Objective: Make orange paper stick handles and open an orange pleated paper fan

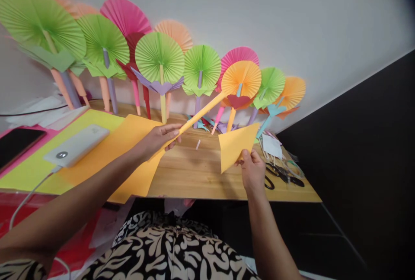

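Left hand: the left hand [160,138] is closing thumb and fingers round the lower end of a rolled orange paper stick [200,114], holding it slanted up to the right above the table.
Right hand: the right hand [252,169] is pinching the bottom edge of a folded orange paper piece [235,143] between thumb and fingers, keeping it raised just right of the stick's lower end.
Stick tip: it is reaching up towards an orange paper fan [241,78] in the row at the wall.
Table: the wooden table [191,176] is carrying a large orange sheet [129,150] under the left forearm, lying over a yellow sheet [32,167].
Left side: a white power bank [78,145] is lying on the sheets, with a dark phone [14,143] beside it.
Right side: black scissors [280,174] are lying near the right hand.
Back row: green, pink and orange paper fans [159,57] are leaning against the wall.
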Action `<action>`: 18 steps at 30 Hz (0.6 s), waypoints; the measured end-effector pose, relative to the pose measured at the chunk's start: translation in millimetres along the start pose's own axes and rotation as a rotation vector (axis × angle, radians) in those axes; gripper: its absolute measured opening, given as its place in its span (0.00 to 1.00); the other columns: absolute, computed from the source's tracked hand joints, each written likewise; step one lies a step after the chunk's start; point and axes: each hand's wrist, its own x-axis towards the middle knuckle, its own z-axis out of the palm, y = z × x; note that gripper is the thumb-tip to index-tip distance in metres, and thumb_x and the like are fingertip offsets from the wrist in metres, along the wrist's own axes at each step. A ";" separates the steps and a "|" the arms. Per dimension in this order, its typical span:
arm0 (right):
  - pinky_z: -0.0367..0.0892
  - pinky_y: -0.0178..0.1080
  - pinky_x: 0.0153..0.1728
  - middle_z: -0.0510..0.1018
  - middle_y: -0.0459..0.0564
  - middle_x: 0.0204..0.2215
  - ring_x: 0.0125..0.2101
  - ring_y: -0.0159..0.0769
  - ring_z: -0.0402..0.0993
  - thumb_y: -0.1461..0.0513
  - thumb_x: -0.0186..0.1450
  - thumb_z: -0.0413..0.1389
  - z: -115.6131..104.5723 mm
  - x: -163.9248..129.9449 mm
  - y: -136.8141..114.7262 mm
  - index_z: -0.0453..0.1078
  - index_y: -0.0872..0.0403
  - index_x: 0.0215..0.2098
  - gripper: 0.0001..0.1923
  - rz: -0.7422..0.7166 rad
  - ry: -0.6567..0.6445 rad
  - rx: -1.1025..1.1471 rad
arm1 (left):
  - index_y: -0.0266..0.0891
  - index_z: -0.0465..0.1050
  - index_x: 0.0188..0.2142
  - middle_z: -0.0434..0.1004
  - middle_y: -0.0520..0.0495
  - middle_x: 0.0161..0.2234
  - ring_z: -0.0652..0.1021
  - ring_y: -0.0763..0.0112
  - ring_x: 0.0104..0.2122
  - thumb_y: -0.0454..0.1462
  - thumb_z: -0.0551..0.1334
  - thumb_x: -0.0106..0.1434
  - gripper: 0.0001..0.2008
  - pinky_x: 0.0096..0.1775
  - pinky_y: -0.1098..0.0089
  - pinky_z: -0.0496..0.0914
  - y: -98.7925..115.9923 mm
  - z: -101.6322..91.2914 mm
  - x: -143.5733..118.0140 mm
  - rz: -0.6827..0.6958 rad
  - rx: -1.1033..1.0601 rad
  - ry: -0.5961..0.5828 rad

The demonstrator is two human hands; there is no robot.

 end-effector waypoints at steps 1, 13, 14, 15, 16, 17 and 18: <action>0.65 0.33 0.23 0.76 0.45 0.25 0.23 0.30 0.67 0.48 0.59 0.65 -0.5 1.2 -1.5 0.73 0.53 0.30 0.17 -0.003 -0.018 -0.024 | 0.40 0.76 0.55 0.77 0.47 0.32 0.69 0.77 0.22 0.45 0.67 0.63 0.22 0.23 0.74 0.63 0.6 -0.3 -0.5 0.002 0.003 0.011; 0.65 0.35 0.27 0.76 0.45 0.23 0.25 0.33 0.67 0.49 0.54 0.67 21.6 -3.1 -10.8 0.76 0.53 0.25 0.16 0.069 -0.190 -0.129 | 0.42 0.78 0.53 0.80 0.44 0.35 0.72 0.74 0.24 0.45 0.66 0.63 0.19 0.26 0.73 0.66 1.2 -8.0 7.4 0.036 0.016 -0.041; 0.65 0.35 0.27 0.76 0.45 0.23 0.25 0.33 0.67 0.50 0.54 0.68 24.5 -1.2 -13.5 0.76 0.53 0.25 0.16 0.061 -0.194 -0.128 | 0.43 0.78 0.52 0.80 0.44 0.36 0.72 0.75 0.24 0.44 0.66 0.63 0.19 0.26 0.73 0.66 1.4 -7.4 7.5 0.029 0.014 -0.047; 0.65 0.35 0.27 0.76 0.45 0.23 0.25 0.33 0.67 0.50 0.54 0.67 27.0 1.6 -16.3 0.76 0.53 0.25 0.15 0.044 -0.201 -0.128 | 0.43 0.78 0.52 0.80 0.44 0.36 0.72 0.75 0.25 0.44 0.66 0.64 0.18 0.26 0.73 0.66 1.5 -6.6 7.7 0.023 0.013 -0.058; 0.65 0.35 0.27 0.76 0.44 0.23 0.25 0.33 0.67 0.50 0.55 0.67 28.7 5.2 -18.8 0.76 0.53 0.25 0.15 0.021 -0.209 -0.131 | 0.42 0.78 0.52 0.79 0.44 0.36 0.72 0.75 0.25 0.44 0.66 0.63 0.18 0.25 0.74 0.65 1.6 -5.8 7.9 0.018 0.013 -0.071; 0.64 0.35 0.28 0.76 0.44 0.22 0.25 0.33 0.67 0.50 0.55 0.67 29.6 9.3 -21.2 0.76 0.53 0.25 0.15 -0.007 -0.218 -0.138 | 0.42 0.78 0.52 0.79 0.45 0.36 0.72 0.75 0.25 0.44 0.66 0.63 0.19 0.25 0.74 0.64 1.6 -5.1 8.2 0.015 0.016 -0.083; 0.64 0.35 0.28 0.75 0.44 0.22 0.25 0.32 0.67 0.51 0.56 0.67 29.9 13.7 -23.3 0.76 0.53 0.24 0.14 -0.034 -0.227 -0.148 | 0.42 0.78 0.52 0.79 0.45 0.35 0.72 0.75 0.25 0.44 0.67 0.63 0.19 0.25 0.74 0.64 1.5 -4.6 8.6 0.015 0.023 -0.092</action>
